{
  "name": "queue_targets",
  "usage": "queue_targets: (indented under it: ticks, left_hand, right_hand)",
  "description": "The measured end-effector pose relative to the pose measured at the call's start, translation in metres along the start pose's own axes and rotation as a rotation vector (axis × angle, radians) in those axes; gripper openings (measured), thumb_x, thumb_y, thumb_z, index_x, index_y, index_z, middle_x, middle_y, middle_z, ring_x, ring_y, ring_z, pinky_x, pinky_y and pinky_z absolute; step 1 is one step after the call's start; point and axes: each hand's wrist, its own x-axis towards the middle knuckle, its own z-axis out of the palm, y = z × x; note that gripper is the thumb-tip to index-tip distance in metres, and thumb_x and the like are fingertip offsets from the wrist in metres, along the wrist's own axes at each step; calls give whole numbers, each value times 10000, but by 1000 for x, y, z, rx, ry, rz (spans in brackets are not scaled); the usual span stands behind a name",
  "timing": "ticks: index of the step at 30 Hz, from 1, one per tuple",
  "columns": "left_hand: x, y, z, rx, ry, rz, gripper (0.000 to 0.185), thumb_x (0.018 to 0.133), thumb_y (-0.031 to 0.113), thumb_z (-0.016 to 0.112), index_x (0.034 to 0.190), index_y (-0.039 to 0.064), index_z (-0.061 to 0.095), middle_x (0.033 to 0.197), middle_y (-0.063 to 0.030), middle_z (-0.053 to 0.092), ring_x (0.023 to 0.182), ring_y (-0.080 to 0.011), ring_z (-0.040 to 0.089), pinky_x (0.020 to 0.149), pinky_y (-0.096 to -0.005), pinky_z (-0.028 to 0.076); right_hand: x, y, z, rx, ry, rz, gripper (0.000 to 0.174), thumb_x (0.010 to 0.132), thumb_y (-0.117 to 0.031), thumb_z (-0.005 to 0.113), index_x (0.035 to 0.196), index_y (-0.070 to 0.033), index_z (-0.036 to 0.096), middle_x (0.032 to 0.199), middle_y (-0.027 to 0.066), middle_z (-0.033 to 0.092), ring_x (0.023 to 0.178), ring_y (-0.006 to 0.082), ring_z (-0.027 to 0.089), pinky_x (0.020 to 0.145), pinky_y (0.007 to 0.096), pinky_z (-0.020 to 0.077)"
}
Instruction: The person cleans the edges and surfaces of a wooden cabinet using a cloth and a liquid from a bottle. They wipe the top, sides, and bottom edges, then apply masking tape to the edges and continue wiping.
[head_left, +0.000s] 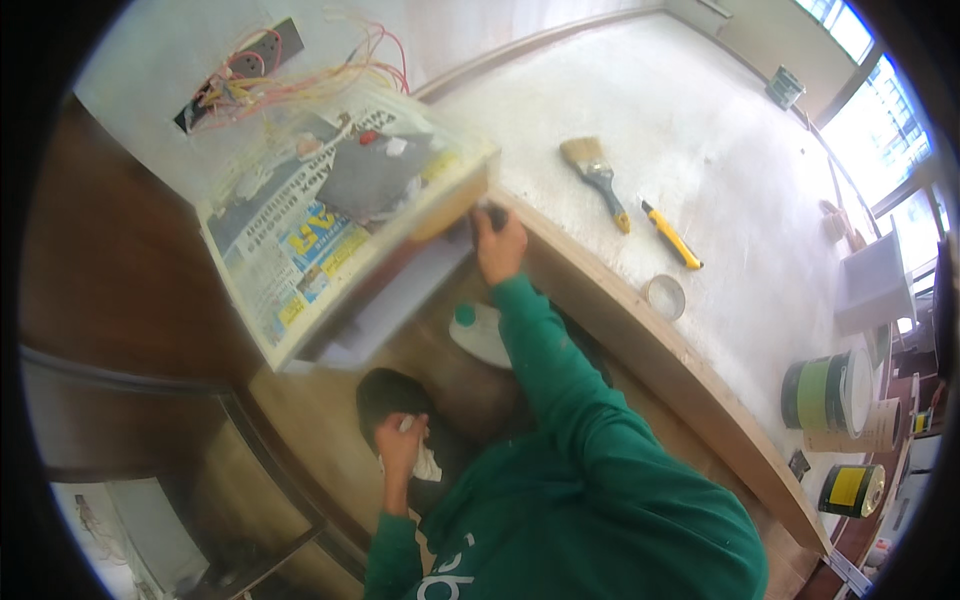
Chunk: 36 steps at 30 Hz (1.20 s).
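Note:
My left hand (400, 444) is low at the left and grips a crumpled white cloth or paper (427, 466). My right arm reaches forward, and my right hand (501, 247) pinches a small dark object (495, 216), too blurred to name. This hand sits where the near corner of a pale-topped cabinet (450, 201) meets the wooden edge board (600, 277) of a broad white platform. Newspaper (262, 255) covers the cabinet's top, and a grey scrap sheet (375, 176) lies on it. An open space with a light inner panel (420, 289) shows under the top.
On the platform (720, 127) lie a paintbrush (598, 178), a yellow utility knife (673, 236) and a round lid or tub (665, 297). A paint bucket (814, 395) and a smaller tin (847, 489) stand at right. Loose wires (247, 86) hang by the wall sockets. A white jug (480, 330) stands below.

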Motion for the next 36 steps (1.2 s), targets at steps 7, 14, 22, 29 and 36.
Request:
queue_targets:
  ticks: [7,14,22,29,36]
  left_hand:
    - [7,-7,2,13,7,-5,159,850,96,774,847,-36,685,705,-88,698,611,-141,645,570,-284,502]
    - [16,-17,9,-79,52,54,178,835,102,779,848,-49,686,693,-110,709,615,-156,674,586,-304,521]
    - [21,-3,13,37,1,81,195,826,120,788,835,-55,701,688,-119,713,611,-171,684,589,-308,524]
    - [24,-16,14,105,46,148,205,816,128,792,831,-56,704,676,-128,713,610,-180,689,605,-321,535]
    - [21,-13,16,103,40,112,211,806,132,797,839,-55,705,681,-134,716,610,-190,691,607,-327,536]
  right_hand:
    - [5,-23,2,92,55,-45,291,875,-252,756,974,-2,644,870,234,705,820,394,694,738,440,517]
    - [-41,36,-35,76,-47,149,354,874,-248,747,1065,16,608,916,163,698,772,271,678,719,380,533]
    - [-20,-4,-60,479,-288,307,342,856,-164,754,1124,-7,611,873,92,673,687,188,630,663,307,524]
    - [-4,-19,-25,183,-131,-82,283,852,-142,768,1110,-39,714,920,100,694,827,210,654,791,333,515]
    - [6,-7,-15,7,-83,-89,260,857,-158,751,1075,-23,706,1023,166,720,940,294,693,853,368,521]
